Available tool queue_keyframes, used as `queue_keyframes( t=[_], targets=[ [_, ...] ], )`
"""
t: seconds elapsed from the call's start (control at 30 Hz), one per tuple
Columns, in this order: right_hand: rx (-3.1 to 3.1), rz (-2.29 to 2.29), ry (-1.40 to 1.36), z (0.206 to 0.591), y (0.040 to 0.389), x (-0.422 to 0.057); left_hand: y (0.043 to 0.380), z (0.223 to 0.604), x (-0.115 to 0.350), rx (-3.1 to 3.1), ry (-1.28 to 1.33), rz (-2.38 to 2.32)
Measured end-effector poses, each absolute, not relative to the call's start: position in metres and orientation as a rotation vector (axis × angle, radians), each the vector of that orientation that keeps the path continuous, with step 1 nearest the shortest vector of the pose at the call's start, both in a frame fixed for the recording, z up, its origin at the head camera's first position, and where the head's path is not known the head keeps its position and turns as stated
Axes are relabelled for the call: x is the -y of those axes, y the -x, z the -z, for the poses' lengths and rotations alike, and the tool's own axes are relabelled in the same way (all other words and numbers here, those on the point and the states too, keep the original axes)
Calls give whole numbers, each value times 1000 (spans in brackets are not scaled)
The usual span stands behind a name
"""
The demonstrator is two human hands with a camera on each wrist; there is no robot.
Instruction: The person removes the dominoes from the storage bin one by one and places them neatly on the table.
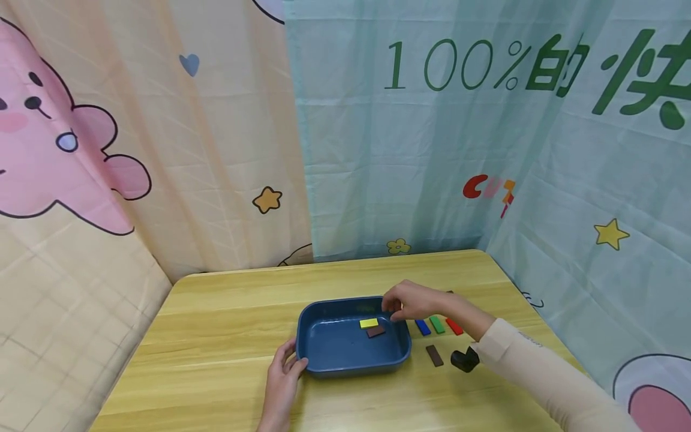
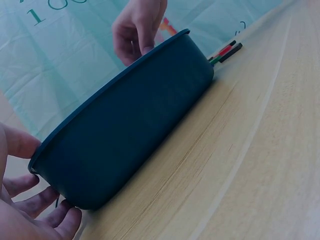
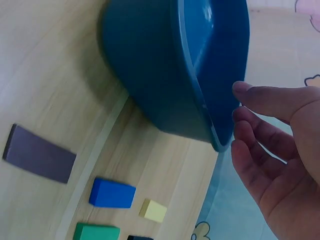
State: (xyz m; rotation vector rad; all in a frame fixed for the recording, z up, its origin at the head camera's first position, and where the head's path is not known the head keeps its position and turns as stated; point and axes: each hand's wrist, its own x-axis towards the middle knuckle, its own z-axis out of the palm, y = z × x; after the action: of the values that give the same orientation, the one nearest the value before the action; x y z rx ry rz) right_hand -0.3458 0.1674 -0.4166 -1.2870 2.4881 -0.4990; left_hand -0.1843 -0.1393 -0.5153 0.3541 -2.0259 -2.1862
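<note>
A dark blue plastic basin [image 1: 353, 370] stands on the wooden table. Inside it lie a yellow block [image 1: 369, 323] and a brown block [image 1: 375, 331]. My left hand [image 1: 283, 375] grips the basin's left end. Its thumb is at the rim and its fingers are against the outer wall, as the left wrist view shows. Over the basin's right end is my right hand [image 1: 412, 302], its fingers loosely bent. In the right wrist view no block shows between the right thumb and fingers [image 3: 257, 182].
Right of the basin lie a blue block [image 1: 423, 327], a green block [image 1: 437, 324], a red block [image 1: 454, 326] and another brown block [image 1: 434, 355]. A pale yellow block [image 3: 153, 210] shows in the right wrist view. A black object [image 1: 465, 360] is below the right forearm. Curtains [image 1: 378, 150] surround the table.
</note>
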Motion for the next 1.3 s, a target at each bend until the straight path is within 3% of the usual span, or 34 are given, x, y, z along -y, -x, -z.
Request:
queue_keyframes(
  t=[0.97,1.3],
  targets=[
    [-2459,353,1340,436,363,-124,184,514,140,2025,-350,2193],
    [-2469,183,1160,439,354,-107,183,513,140,2014,-342,2184]
  ],
)
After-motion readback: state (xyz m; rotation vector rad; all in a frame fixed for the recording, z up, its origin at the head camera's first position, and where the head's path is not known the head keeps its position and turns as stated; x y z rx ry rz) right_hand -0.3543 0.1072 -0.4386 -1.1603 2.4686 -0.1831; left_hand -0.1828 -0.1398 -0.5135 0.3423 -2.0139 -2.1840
